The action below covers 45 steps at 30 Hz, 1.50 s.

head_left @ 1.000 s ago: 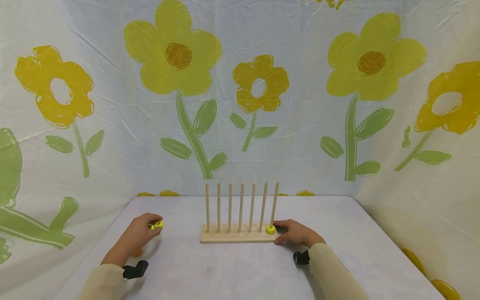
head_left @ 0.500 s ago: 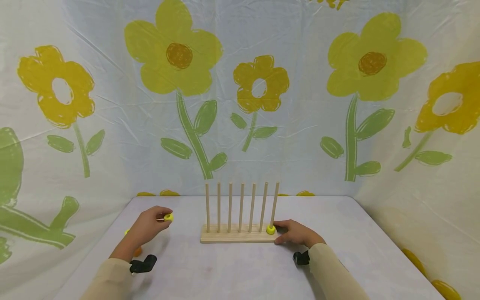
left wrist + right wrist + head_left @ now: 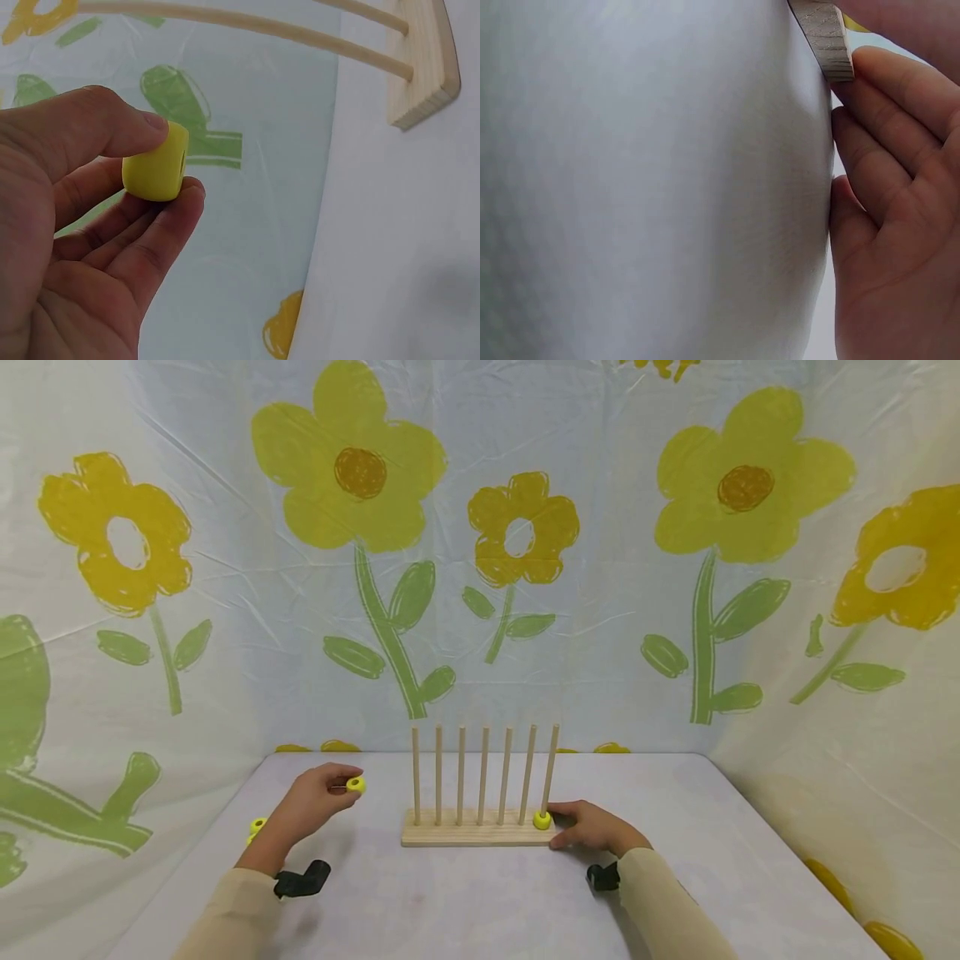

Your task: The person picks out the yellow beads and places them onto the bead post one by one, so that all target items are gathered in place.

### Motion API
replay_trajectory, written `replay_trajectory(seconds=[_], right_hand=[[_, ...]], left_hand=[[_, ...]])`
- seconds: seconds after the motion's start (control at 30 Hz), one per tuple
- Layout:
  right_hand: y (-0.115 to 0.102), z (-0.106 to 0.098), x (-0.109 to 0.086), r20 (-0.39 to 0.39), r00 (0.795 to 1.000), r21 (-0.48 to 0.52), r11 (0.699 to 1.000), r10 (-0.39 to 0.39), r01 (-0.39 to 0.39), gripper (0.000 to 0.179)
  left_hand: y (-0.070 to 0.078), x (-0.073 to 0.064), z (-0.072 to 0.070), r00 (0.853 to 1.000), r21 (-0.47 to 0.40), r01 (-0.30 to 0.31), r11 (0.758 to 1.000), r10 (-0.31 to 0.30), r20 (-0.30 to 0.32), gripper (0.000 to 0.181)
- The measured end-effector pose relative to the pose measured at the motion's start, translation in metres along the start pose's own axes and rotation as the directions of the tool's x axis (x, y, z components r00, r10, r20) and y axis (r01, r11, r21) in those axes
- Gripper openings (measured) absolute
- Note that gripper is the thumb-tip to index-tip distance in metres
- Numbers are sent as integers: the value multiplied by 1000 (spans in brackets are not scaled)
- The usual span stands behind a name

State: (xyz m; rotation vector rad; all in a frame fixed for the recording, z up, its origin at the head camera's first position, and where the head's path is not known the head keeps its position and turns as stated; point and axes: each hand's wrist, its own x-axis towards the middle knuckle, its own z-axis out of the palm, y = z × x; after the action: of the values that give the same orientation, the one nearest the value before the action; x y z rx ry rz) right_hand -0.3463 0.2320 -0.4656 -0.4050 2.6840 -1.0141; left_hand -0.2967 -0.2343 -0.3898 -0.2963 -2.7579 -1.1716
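Note:
My left hand [image 3: 315, 802] pinches a yellow bead [image 3: 356, 785] between thumb and fingers, above the table and left of the wooden peg rack [image 3: 450, 839]. In the left wrist view the bead [image 3: 155, 166] is rounded, with part of its hole showing on the right face. The rack has a row of several upright pegs on a flat base. One yellow bead [image 3: 542, 821] sits at the foot of the rightmost peg. My right hand [image 3: 596, 827] grips the base's right end, thumb in front and fingers behind; in the right wrist view that base end [image 3: 825, 41] shows beside the fingers.
Yellow beads [image 3: 258, 825] lie on the table's left side, partly hidden by my left forearm. A white cloth-covered table [image 3: 480, 910] spreads around the rack. A flower-printed curtain [image 3: 600, 610] hangs behind and at both sides.
With its yellow bead, my left hand has risen and moved right toward the rack. Yellow beads behind the forearm have come into view, while an orange thing is now hidden. My right hand stays put.

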Motion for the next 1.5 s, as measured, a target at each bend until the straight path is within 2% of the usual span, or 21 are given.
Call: replay_trajectory(seconds=[0.13, 0.4, 0.63, 0.87, 1.1, 1.5], right_hand=[[2, 1, 0, 2, 1000, -2, 1000, -6, 6, 73], [4, -1, 2, 15, 998, -8, 998, -58, 58, 72], [5, 0, 3, 12, 999, -18, 999, -45, 45, 72], [3, 1, 3, 8, 1000, -7, 1000, 5, -5, 72], [3, 1, 2, 7, 1000, 0, 1000, -1, 1, 72], [1, -1, 1, 11, 1000, -21, 1000, 21, -21, 74]], left_hand=[[8, 4, 3, 1000, -19, 6, 1000, -6, -4, 40], [22, 10, 10, 999, -143, -12, 990, 18, 36, 44], [33, 11, 15, 997, -198, -26, 980, 39, 62, 45], [48, 11, 18, 992, -206, -71, 976, 91, 91, 44], [62, 11, 21, 982, -224, -94, 970, 128, 140, 51], [82, 18, 28, 971, -222, -123, 967, 163, 172, 41]])
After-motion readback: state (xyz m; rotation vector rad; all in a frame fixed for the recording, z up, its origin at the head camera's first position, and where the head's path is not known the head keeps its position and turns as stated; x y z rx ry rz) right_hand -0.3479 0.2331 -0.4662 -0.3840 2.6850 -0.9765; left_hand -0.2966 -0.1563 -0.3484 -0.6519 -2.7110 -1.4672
